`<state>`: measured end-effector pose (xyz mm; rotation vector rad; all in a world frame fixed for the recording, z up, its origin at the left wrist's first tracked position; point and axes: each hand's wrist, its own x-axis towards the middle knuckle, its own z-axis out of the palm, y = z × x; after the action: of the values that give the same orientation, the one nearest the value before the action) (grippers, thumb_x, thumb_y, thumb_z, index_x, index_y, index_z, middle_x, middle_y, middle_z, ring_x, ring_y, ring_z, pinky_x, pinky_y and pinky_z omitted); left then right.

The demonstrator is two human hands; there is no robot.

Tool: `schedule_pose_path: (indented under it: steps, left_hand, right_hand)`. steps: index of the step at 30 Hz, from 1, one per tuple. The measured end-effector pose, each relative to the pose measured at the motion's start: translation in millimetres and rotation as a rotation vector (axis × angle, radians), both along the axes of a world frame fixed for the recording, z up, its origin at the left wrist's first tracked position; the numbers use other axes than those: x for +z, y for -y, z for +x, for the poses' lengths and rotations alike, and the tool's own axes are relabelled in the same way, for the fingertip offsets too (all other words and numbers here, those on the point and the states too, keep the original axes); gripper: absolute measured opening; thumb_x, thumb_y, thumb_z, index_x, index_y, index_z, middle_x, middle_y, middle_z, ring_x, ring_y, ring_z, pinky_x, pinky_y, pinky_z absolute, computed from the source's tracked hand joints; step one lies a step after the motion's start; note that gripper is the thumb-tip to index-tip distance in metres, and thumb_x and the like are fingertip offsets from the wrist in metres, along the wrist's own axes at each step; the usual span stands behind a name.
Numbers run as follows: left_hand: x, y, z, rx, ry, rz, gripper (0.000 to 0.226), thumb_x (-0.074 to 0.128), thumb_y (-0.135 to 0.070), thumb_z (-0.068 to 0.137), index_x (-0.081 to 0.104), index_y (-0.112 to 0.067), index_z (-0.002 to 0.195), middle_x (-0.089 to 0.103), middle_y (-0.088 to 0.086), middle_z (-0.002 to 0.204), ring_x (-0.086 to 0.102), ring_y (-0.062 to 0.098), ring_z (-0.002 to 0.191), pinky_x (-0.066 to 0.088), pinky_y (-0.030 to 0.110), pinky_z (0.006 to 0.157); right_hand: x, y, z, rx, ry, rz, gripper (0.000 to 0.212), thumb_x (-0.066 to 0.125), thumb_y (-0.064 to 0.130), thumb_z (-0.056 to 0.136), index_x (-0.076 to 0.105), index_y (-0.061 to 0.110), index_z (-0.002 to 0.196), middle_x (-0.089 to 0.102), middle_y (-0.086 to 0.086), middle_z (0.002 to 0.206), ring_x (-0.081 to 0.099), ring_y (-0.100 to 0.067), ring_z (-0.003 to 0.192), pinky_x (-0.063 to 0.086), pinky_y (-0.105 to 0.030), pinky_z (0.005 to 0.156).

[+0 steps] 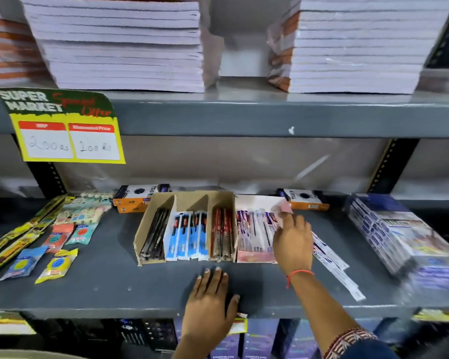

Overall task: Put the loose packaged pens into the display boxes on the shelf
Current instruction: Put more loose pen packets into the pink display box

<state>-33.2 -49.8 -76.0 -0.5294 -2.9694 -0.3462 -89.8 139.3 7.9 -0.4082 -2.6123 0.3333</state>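
Observation:
A brown cardboard display box (151, 218) stands mid-shelf with three slots: black pens (154, 237) on the left, blue-packed pens (188, 234) in the middle, red pens (222, 234) on the right. A pink-white display box (254, 257) beside it holds purple-white packaged pens (254, 226). My right hand (293, 242) rests on that box's right edge, fingers touching the pens and its flap. Loose white packaged pens (335, 265) lie on the shelf to the right of my wrist. My left hand (210, 301) lies flat on the shelf's front edge, holding nothing.
Orange pen boxes (138, 198) stand behind on the grey shelf (109, 286). Sharpener and eraser packs (57, 265) lie at left, a wrapped stack of blue boxes (405, 239) at right. Notebook piles (122, 47) fill the upper shelf; a yellow price sign (68, 136) hangs down.

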Motion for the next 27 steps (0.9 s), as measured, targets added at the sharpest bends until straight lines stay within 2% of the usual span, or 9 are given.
schedule_pose_path:
  steps: [4,7,9,10,12,18,22,24,27]
  left_hand:
    - [1.8,-31.8,1.2,-0.161,0.094,-0.044,0.073,0.009,-0.048,0.099,0.075,-0.016,0.101,0.07,0.001,0.11,0.066,0.021,0.101,0.039,0.029,0.095]
    - [13.2,-47.6,-2.4,-0.204,0.097,-0.045,0.084,-0.005,-0.05,0.096,0.07,-0.017,0.112,0.064,0.0,0.121,0.061,0.019,0.109,0.045,0.026,0.092]
    - [18.7,-57.6,-6.9,-0.267,0.027,-0.055,0.097,-0.018,-0.059,0.081,0.043,-0.014,0.141,0.034,0.002,0.149,0.032,0.019,0.136,0.015,0.021,0.109]
    - [20.1,-59.2,-8.8,-0.298,0.056,-0.079,0.097,-0.018,-0.063,0.076,0.026,-0.015,0.149,0.016,0.001,0.156,0.014,0.017,0.142,0.0,0.02,0.108]
    - [22.3,-60.8,-15.7,-0.361,0.076,-0.141,0.084,-0.007,-0.066,0.086,0.01,-0.016,0.151,0.002,0.0,0.158,0.0,0.014,0.143,-0.01,0.018,0.106]
    - [22.2,-55.5,-27.3,-0.413,0.089,-0.156,0.099,-0.015,-0.076,0.071,0.003,-0.021,0.151,-0.003,-0.005,0.157,-0.004,0.01,0.142,-0.027,0.009,0.091]
    - [24.5,-56.7,-26.1,-0.419,0.088,-0.102,0.102,-0.015,-0.07,0.064,0.007,-0.022,0.151,-0.004,-0.01,0.154,-0.001,0.01,0.143,-0.025,0.01,0.093]
    - [25.0,-56.3,-24.9,-0.412,0.077,-0.092,0.099,-0.011,-0.073,0.068,0.008,-0.022,0.151,-0.004,-0.012,0.154,-0.001,0.01,0.142,-0.023,0.01,0.094]
    - [21.7,-55.3,-26.1,-0.383,0.09,-0.117,0.074,0.015,-0.066,0.091,0.006,-0.025,0.151,0.001,-0.009,0.157,-0.002,0.008,0.142,-0.018,0.01,0.098]
  right_hand:
    - [-1.9,-44.3,16.2,-0.232,0.058,-0.247,0.034,0.054,-0.001,0.076,0.062,0.001,0.109,0.062,-0.023,0.11,0.055,-0.042,0.101,0.045,-0.043,0.081]
    - [-7.9,-69.2,24.5,-0.301,0.218,-0.27,0.042,0.048,0.003,0.079,0.057,0.008,0.12,0.054,-0.018,0.125,0.046,-0.039,0.116,0.043,-0.043,0.091]
    - [-10.4,-80.3,25.5,-0.317,0.302,-0.247,0.042,0.046,0.007,0.082,0.055,0.011,0.123,0.051,-0.016,0.13,0.043,-0.037,0.121,0.04,-0.044,0.096]
    - [-11.2,-85.0,23.7,-0.317,0.341,-0.233,0.041,0.045,0.008,0.084,0.053,0.011,0.124,0.05,-0.015,0.132,0.042,-0.036,0.123,0.039,-0.044,0.098]
    - [-10.6,-93.3,18.3,-0.314,0.413,-0.235,0.039,0.041,0.009,0.087,0.052,0.01,0.124,0.051,-0.015,0.132,0.043,-0.035,0.125,0.038,-0.044,0.1]
    - [-9.8,-107.3,1.4,-0.318,0.473,-0.359,0.037,0.04,0.006,0.085,0.055,0.009,0.119,0.061,-0.017,0.124,0.053,-0.035,0.117,0.042,-0.043,0.096]
    - [-13.8,-113.4,-6.7,-0.306,0.463,-0.544,0.039,0.047,0.008,0.079,0.055,0.014,0.116,0.06,-0.017,0.122,0.056,-0.037,0.113,0.045,-0.049,0.098]
    - [-14.2,-116.9,-7.5,-0.296,0.418,-0.632,0.034,0.05,0.007,0.08,0.059,0.011,0.112,0.062,-0.018,0.118,0.059,-0.036,0.106,0.048,-0.048,0.096]
    - [-6.1,-122.3,-1.9,-0.287,0.362,-0.762,0.024,0.059,0.001,0.081,0.068,0.003,0.103,0.067,-0.02,0.113,0.062,-0.033,0.101,0.048,-0.039,0.093]
